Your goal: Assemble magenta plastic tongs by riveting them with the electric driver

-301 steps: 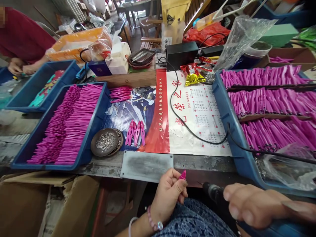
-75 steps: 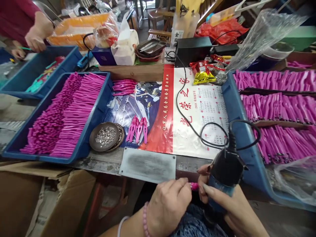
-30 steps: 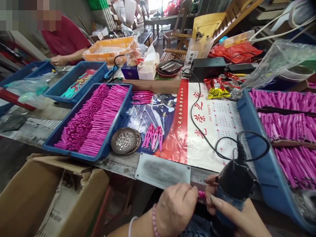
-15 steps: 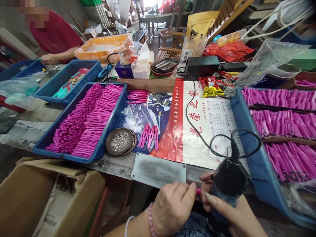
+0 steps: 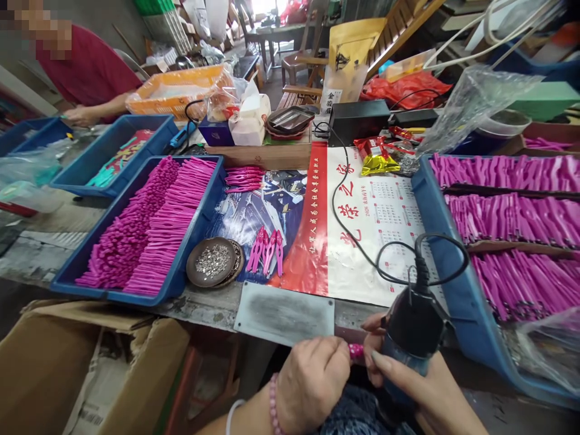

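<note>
My left hand (image 5: 312, 380) is closed in a pinch on a small magenta plastic piece (image 5: 356, 351) just below the table's front edge. My right hand (image 5: 419, 389) is wrapped round a black corded power tool (image 5: 413, 329), held upright with its lower end beside the magenta piece. The tool's black cable (image 5: 357, 241) loops up across the calendar poster. Three assembled magenta clips (image 5: 268, 248) lie on the poster beside a round dish of small metal bits (image 5: 211, 263).
A blue tray of magenta parts (image 5: 140, 226) sits left, a larger blue tray (image 5: 502, 229) right. A grey metal plate (image 5: 284, 313) lies at the front edge. A cardboard box (image 5: 86, 368) stands below left. Another person in red (image 5: 86, 78) works at far left.
Ten seconds ago my right hand held the tool lying low at right, apart from the piece; now it stands upright against the piece. In the last second only my view has shifted slightly.
</note>
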The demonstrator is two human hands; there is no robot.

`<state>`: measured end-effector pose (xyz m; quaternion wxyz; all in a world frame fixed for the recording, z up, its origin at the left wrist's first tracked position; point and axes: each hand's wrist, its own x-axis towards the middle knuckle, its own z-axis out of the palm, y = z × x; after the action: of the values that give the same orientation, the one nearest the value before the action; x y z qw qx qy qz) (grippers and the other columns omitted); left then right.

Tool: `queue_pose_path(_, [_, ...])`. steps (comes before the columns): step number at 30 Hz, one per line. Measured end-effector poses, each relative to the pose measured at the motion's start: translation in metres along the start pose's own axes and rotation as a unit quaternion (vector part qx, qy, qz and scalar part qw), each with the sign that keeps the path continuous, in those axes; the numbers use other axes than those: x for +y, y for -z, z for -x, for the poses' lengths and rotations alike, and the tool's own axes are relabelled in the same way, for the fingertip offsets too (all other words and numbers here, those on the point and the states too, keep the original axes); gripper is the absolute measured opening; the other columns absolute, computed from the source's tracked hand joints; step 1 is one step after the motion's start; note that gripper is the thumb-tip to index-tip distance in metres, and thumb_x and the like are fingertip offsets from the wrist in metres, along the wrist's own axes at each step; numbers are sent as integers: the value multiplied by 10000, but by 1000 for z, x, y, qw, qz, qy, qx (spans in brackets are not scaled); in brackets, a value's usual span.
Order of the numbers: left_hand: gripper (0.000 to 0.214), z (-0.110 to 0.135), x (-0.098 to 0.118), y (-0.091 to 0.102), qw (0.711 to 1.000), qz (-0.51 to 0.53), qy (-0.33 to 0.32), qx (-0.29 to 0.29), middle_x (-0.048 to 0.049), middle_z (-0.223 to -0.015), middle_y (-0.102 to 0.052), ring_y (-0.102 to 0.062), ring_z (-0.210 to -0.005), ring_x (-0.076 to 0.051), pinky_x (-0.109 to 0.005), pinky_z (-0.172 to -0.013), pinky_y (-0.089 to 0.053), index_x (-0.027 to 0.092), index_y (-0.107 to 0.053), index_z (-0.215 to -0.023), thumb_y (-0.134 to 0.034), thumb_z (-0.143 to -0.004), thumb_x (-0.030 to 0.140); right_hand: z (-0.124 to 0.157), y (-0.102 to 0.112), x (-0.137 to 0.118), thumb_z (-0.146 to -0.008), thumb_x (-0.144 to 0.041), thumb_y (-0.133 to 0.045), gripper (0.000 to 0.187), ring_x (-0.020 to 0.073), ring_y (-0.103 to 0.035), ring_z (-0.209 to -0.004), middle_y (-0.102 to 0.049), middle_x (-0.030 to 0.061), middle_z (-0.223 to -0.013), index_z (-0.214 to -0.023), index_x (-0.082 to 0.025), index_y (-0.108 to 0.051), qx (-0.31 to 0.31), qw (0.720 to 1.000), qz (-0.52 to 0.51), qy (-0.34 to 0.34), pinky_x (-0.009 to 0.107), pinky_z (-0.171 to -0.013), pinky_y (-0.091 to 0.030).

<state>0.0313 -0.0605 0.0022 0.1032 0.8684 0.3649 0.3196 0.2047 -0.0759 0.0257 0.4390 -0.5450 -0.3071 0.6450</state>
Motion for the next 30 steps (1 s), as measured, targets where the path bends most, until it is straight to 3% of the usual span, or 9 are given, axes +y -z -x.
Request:
queue_pose_path(6, [238,0,0,-4,1000,20,-3,-10,-100,-832,-722,-705,-702,-200,-296,-599,-591,51,-588,-1116,-413,-977,135,-4,1,1,-766,-488,-761,422,152,-551,-564,-601,-30,-630,-1023,-224,-555,4,1000,11,3,306,-609,-453])
queue_pose_path(13, [162,3,1,-5,994,55,83,-36,-49,-726,-680,-671,-608,-181,-282,-566,-560,138,-592,-955,-436,-980,175,-3,0,-1,-743,-545,-760,483,158,-549,-567,-600,-26,-630,-1018,-210,-546,-8,1000,23,-12,325,-619,-442])
queue_pose_path(20, [133,0,1,-3,997,31,71,-14,-47,-686,-640,-630,-580,-178,-288,-550,-521,151,-563,-818,-499,-932,123,-3,-1,-2,-727,-543,-776,484,148,-540,-556,-605,-38,-636,-1009,-223,-548,-2,1000,5,-12,302,-592,-421])
queue_pose_path(23, [96,0,0,-5,997,36,61,-7,-63,-775,-682,-654,-646,-184,-290,-591,-530,134,-584,-928,-492,-933,109,-3,0,-1,-739,-529,-769,472,152,-537,-558,-600,-37,-641,-1020,-222,-546,-4,1000,2,-7,314,-601,-434])
queue_pose_path(27, [205,3,0,-10,999,19,43,-17,-64,-835,-700,-662,-696,-189,-297,-622,-524,112,-580,-1119,-465,-949,108,-3,0,0,-729,-520,-780,464,155,-538,-565,-597,-26,-645,-998,-210,-564,7,1000,14,-3,315,-590,-452])
queue_pose_path(30, [172,5,1,-10,998,8,57,-23,-55,-809,-690,-661,-692,-191,-300,-624,-521,121,-587,-1083,-492,-939,112,-2,0,0,-721,-521,-787,471,156,-547,-566,-603,-25,-638,-998,-214,-561,11,1000,14,-8,311,-589,-455])
